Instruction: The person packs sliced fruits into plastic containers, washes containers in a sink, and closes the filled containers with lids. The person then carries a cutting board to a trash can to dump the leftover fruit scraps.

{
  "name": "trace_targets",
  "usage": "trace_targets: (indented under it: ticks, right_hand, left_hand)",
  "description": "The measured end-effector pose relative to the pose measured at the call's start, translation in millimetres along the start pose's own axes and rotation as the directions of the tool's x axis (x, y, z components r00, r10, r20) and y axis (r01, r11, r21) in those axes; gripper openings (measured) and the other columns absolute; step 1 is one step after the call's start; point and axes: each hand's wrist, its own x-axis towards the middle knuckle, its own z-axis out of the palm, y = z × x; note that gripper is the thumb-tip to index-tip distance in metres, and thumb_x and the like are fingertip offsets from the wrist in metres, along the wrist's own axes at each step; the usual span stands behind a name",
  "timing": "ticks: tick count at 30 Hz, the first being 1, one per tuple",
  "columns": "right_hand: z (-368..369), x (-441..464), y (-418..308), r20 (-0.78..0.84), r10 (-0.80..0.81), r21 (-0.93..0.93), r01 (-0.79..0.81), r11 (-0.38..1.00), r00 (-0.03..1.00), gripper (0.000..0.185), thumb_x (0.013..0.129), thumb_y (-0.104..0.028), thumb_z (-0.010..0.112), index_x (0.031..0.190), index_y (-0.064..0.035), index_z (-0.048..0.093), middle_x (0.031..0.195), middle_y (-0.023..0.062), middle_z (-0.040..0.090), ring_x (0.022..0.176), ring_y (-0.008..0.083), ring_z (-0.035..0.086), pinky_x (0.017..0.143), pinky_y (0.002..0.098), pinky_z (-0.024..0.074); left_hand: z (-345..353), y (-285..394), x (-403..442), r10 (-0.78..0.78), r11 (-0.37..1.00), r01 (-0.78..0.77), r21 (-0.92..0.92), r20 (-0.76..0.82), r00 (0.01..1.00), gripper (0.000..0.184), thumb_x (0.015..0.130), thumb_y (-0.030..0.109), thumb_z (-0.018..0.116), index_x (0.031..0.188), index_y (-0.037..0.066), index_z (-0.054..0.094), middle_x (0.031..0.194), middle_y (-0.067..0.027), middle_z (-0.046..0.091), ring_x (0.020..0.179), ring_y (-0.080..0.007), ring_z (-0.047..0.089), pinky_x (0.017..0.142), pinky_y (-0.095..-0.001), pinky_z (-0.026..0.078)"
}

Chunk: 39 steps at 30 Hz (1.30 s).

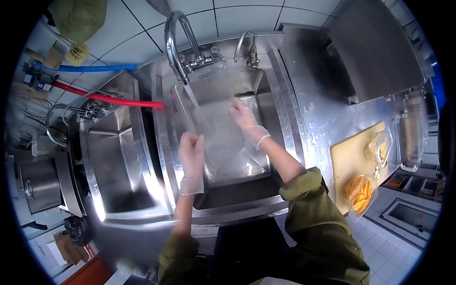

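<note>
My left hand [191, 154], in a clear disposable glove, is closed at the near left side of the sink basin [278, 118]. My right hand [247, 121], gloved the same way, is closed further out over the basin. Between them is a see-through, blurred piece of clear plastic [218, 126]; both hands seem to grip its edges, and its exact kind does not show. Water [192, 96] runs from the tall curved faucet [181, 47] just beyond the plastic.
A second sink [116, 161] lies left, with a red hose [109, 99] reaching over it. A smaller tap [252, 57] stands behind the basin. On the right counter, a cutting board [342, 164] bears orange slices [359, 194] in clear plastic and a clear container [380, 145].
</note>
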Motion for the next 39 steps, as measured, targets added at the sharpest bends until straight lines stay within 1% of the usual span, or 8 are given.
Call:
trace_targets:
  ticks: [9,12,17,20,25,29,36,39]
  right_hand:
    - [-32,-46,26,0.622,0.432,0.035,-0.574,0.818,0.653,0.017,0.084,-0.007,0.05,0.095,-0.0009,0.062,0.086,0.0092,0.065,0.081,0.0184,0.06,0.067,0.0333,0.0468]
    - [-48,-79,57,0.76,0.116,0.105,-0.298,0.949,0.639,0.02,0.087,-0.013,0.051,0.099,-0.0024,0.063,0.088,0.0092,0.065,0.081,0.0183,0.06,0.069,0.0323,0.0469]
    - [-70,-119,19,0.799,0.145,-0.073,-0.146,0.987,0.583,0.023,0.085,-0.021,0.058,0.104,-0.0096,0.064,0.092,0.0098,0.066,0.083,0.0203,0.06,0.073,0.0327,0.0466]
    - [-66,-131,39,0.821,0.152,-0.16,-0.033,0.986,0.551,0.023,0.083,-0.026,0.061,0.104,-0.0147,0.065,0.091,0.0087,0.065,0.082,0.0213,0.059,0.074,0.033,0.0458]
    - [-50,-149,72,0.827,-0.275,0.22,0.168,0.961,0.49,0.023,0.082,-0.028,0.062,0.102,-0.0155,0.066,0.086,0.0061,0.065,0.076,0.019,0.059,0.066,0.0318,0.0453]
    - [-54,-152,51,0.899,0.183,-0.199,0.001,0.98,0.398,0.023,0.081,-0.026,0.062,0.097,-0.01,0.066,0.081,0.0049,0.064,0.068,0.0165,0.058,0.059,0.0321,0.0457]
    - [-52,-163,45,0.737,0.544,-0.127,-0.708,0.695,0.402,0.027,0.083,-0.029,0.056,0.085,-0.0028,0.062,0.074,0.0044,0.064,0.067,0.0164,0.061,0.059,0.0313,0.048]
    - [-65,-159,25,0.701,0.523,-0.284,-0.483,0.828,0.485,0.031,0.087,-0.031,0.051,0.087,-0.0022,0.062,0.081,0.0086,0.064,0.075,0.0192,0.063,0.069,0.0305,0.0504]
  left_hand:
    - [8,63,69,-0.092,0.955,-0.038,0.293,0.415,0.905,0.023,0.084,0.026,0.055,0.081,0.003,0.061,0.073,-0.0199,0.057,0.068,-0.0359,0.057,0.064,-0.04,0.045]
    - [14,46,80,-0.039,0.948,-0.164,0.274,0.609,0.792,0.024,0.082,0.027,0.057,0.089,0.005,0.062,0.083,-0.0185,0.061,0.077,-0.034,0.059,0.068,-0.0386,0.046]
    - [22,19,61,-0.301,0.916,0.399,-0.037,0.595,0.745,0.036,0.087,0.038,0.054,0.078,0.004,0.06,0.068,-0.0066,0.055,0.065,-0.0184,0.054,0.058,-0.0329,0.042]
    - [27,17,75,-0.542,0.837,0.404,0.369,0.662,0.518,0.043,0.088,0.044,0.05,0.064,0.008,0.053,0.054,-0.0008,0.044,0.051,-0.0129,0.045,0.047,-0.0292,0.034]
    - [32,-22,72,-0.52,0.851,0.221,0.477,0.705,0.482,0.07,0.085,0.064,0.044,0.094,-0.002,0.064,0.07,-0.0052,0.058,0.071,-0.0131,0.056,0.066,-0.0298,0.045]
    - [27,15,62,-0.578,0.813,0.385,0.436,0.68,0.452,0.048,0.085,0.044,0.048,0.05,0.011,0.043,0.041,0.0001,0.036,0.038,-0.0133,0.037,0.041,-0.0257,0.027]
    - [-25,13,45,-0.479,0.867,0.339,0.364,0.796,0.37,0.044,0.08,0.047,0.06,0.098,0.007,0.061,0.086,-0.0014,0.059,0.082,-0.0141,0.053,0.063,-0.0291,0.043]
    - [-60,9,20,-0.351,0.932,0.213,0.293,0.875,0.333,0.035,0.076,0.034,0.07,0.091,0.005,0.057,0.079,-0.0054,0.057,0.071,-0.0164,0.059,0.06,-0.0337,0.052]
